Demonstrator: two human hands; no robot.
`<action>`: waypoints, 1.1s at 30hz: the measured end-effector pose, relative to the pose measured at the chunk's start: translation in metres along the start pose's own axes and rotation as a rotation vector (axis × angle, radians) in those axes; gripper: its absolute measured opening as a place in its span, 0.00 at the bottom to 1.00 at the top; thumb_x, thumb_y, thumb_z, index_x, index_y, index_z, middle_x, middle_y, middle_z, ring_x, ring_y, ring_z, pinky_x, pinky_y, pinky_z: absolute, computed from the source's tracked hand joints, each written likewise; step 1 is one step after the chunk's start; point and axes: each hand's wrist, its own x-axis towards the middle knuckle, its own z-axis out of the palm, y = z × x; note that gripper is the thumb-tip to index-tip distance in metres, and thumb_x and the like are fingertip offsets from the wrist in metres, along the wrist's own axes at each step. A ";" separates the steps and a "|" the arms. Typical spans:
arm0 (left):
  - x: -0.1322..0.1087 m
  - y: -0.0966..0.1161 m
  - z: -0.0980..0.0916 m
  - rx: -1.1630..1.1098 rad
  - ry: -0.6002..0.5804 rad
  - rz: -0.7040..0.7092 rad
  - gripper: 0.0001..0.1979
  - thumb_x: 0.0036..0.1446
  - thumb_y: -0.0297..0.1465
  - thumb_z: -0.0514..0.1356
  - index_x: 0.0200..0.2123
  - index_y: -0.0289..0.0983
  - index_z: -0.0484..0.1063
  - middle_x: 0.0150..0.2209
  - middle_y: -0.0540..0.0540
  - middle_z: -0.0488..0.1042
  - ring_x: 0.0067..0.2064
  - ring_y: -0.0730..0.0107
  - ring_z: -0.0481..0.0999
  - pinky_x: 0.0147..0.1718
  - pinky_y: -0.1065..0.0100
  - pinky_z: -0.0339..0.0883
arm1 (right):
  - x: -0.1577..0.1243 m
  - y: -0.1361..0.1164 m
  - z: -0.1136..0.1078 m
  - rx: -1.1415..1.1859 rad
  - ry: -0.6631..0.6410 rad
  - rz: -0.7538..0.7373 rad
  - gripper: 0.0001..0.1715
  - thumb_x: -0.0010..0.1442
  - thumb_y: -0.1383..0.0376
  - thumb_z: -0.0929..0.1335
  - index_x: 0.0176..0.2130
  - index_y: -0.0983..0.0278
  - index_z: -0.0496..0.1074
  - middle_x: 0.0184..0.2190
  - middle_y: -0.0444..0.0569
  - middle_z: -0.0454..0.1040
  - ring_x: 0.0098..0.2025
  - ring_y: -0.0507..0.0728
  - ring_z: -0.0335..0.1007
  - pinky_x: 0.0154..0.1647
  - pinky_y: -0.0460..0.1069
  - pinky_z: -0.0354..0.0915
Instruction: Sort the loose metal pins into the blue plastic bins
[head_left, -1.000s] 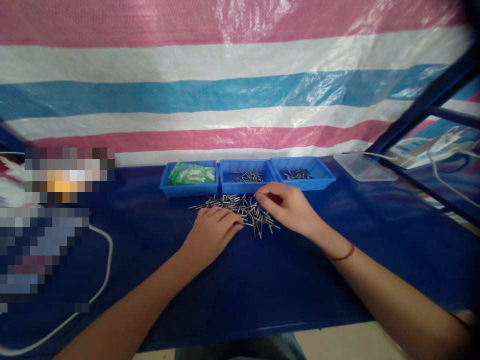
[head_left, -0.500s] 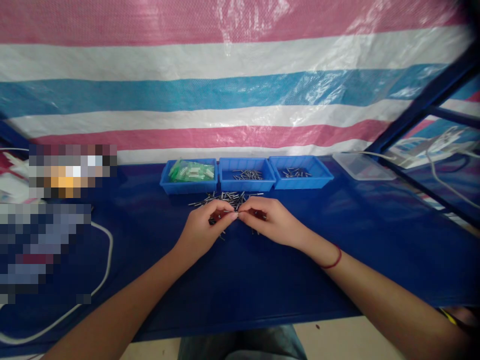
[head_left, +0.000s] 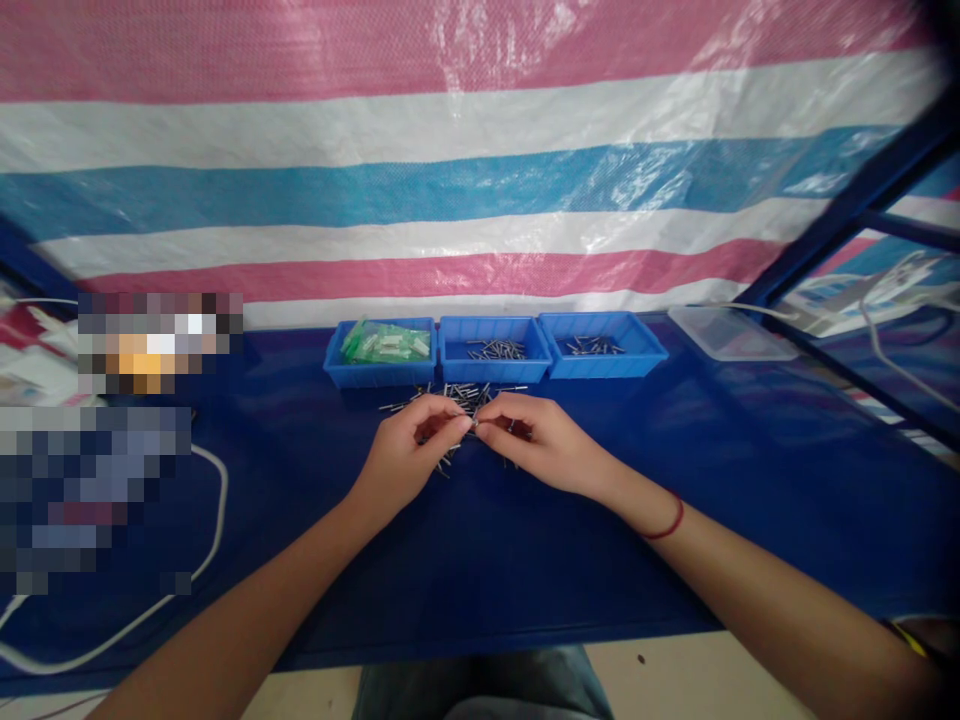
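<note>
My left hand (head_left: 409, 452) and my right hand (head_left: 529, 438) meet fingertip to fingertip just above a loose pile of small metal pins (head_left: 465, 397) on the blue table (head_left: 525, 560). Both hands are closed in a pinch on a small metal pin (head_left: 472, 425) held between them. A thin red band circles my right wrist. Behind the pile stands a row of three blue trays: the left tray (head_left: 380, 372) holds green and white plastic parts, the middle tray (head_left: 495, 368) and the right tray (head_left: 604, 362) hold a few pins each.
A clear plastic lid or tray (head_left: 731, 335) lies at the back right. A white cable (head_left: 210, 540) loops over the table's left side beside blurred-out items. A striped pink, white and blue tarp hangs behind. A dark blue frame bar (head_left: 840, 210) slants at the right.
A second ago both hands lay spread over the pin pile. They drew together and pinched a pin between them; since half a second ago they hardly moved.
</note>
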 end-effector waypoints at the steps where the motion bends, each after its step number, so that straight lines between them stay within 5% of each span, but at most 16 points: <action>1: 0.000 0.000 0.000 -0.005 -0.001 0.001 0.09 0.57 0.37 0.60 0.36 0.36 0.73 0.32 0.49 0.75 0.34 0.70 0.74 0.35 0.70 0.68 | 0.000 0.000 0.000 -0.005 0.002 -0.003 0.09 0.62 0.64 0.64 0.34 0.65 0.72 0.27 0.45 0.69 0.26 0.49 0.61 0.26 0.44 0.59; 15: 0.001 -0.001 -0.001 0.041 -0.013 0.009 0.08 0.57 0.35 0.60 0.37 0.37 0.73 0.32 0.49 0.76 0.32 0.72 0.74 0.32 0.72 0.66 | -0.001 0.005 0.003 0.071 0.210 0.056 0.08 0.58 0.62 0.68 0.35 0.65 0.73 0.30 0.48 0.74 0.27 0.50 0.65 0.27 0.46 0.63; 25: 0.000 0.005 -0.002 0.253 -0.130 0.076 0.09 0.59 0.36 0.57 0.39 0.37 0.73 0.31 0.49 0.76 0.30 0.72 0.73 0.29 0.72 0.66 | -0.003 -0.006 -0.004 -0.209 0.206 -0.174 0.10 0.60 0.66 0.64 0.27 0.63 0.67 0.25 0.46 0.68 0.26 0.51 0.62 0.28 0.47 0.60; 29: 0.000 0.009 -0.005 0.367 -0.109 0.131 0.12 0.60 0.35 0.56 0.46 0.39 0.71 0.35 0.49 0.76 0.31 0.72 0.73 0.33 0.70 0.66 | 0.002 0.009 -0.030 -0.319 0.499 -0.089 0.12 0.61 0.62 0.64 0.28 0.63 0.69 0.27 0.48 0.71 0.28 0.53 0.65 0.30 0.48 0.62; 33: 0.002 0.008 -0.010 0.499 -0.187 0.249 0.10 0.63 0.33 0.53 0.41 0.38 0.73 0.37 0.47 0.76 0.36 0.70 0.74 0.38 0.68 0.66 | 0.008 0.042 -0.062 -0.514 0.825 0.094 0.16 0.62 0.58 0.63 0.31 0.65 0.72 0.27 0.49 0.73 0.27 0.54 0.66 0.32 0.50 0.63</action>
